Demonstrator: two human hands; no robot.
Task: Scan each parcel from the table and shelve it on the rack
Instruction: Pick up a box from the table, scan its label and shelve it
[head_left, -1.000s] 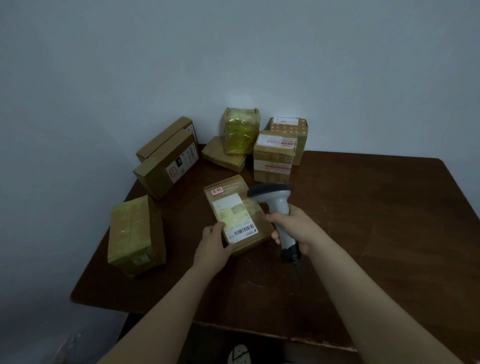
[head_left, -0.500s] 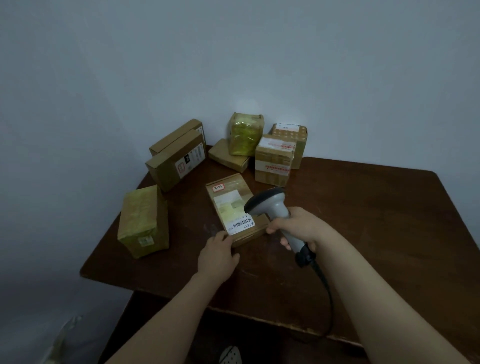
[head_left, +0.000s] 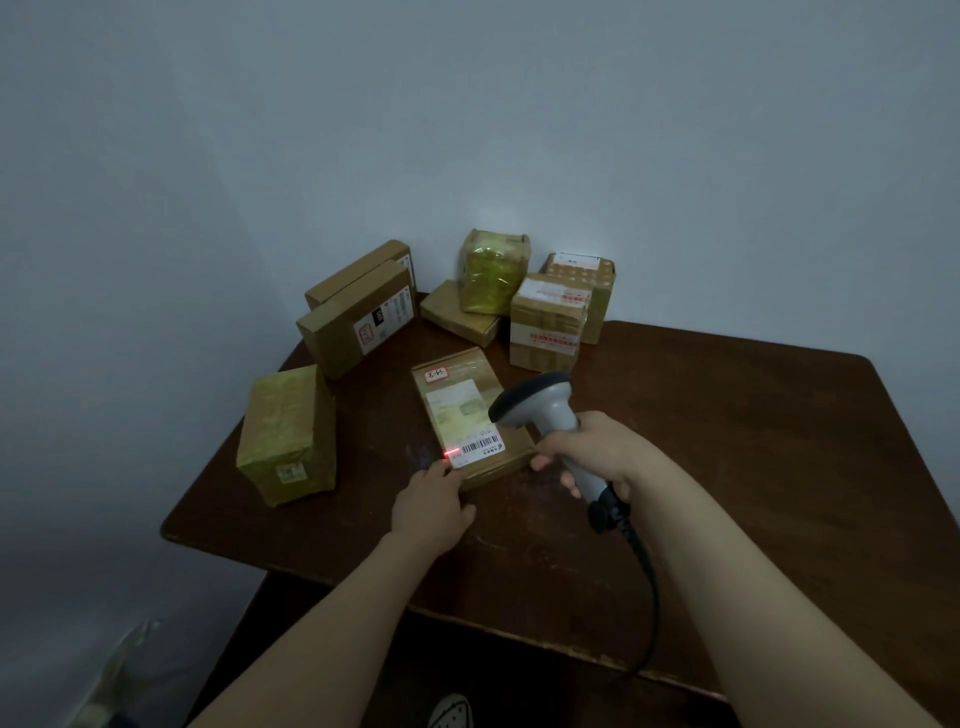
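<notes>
A flat brown parcel (head_left: 470, 415) with a white label and barcode lies on the dark wooden table (head_left: 727, 441). My left hand (head_left: 430, 506) rests at its near left corner, fingers touching the edge. My right hand (head_left: 592, 452) grips a grey handheld scanner (head_left: 540, 410), its head above the parcel's right side. A red scan light glows at the barcode's left end. The scanner's black cable hangs off the table's front edge.
Several other parcels stand on the table: a yellow-taped box (head_left: 285, 434) at the left, two flat cartons (head_left: 358, 317) leaning behind, a yellow-wrapped parcel (head_left: 493, 273) on a flat box, and two taped cartons (head_left: 548, 322) at the back. Walls close the corner.
The scanner's red light now falls on the barcode. My left hand has slid back toward the parcel's near corner; the view has pulled back a little from the table.
</notes>
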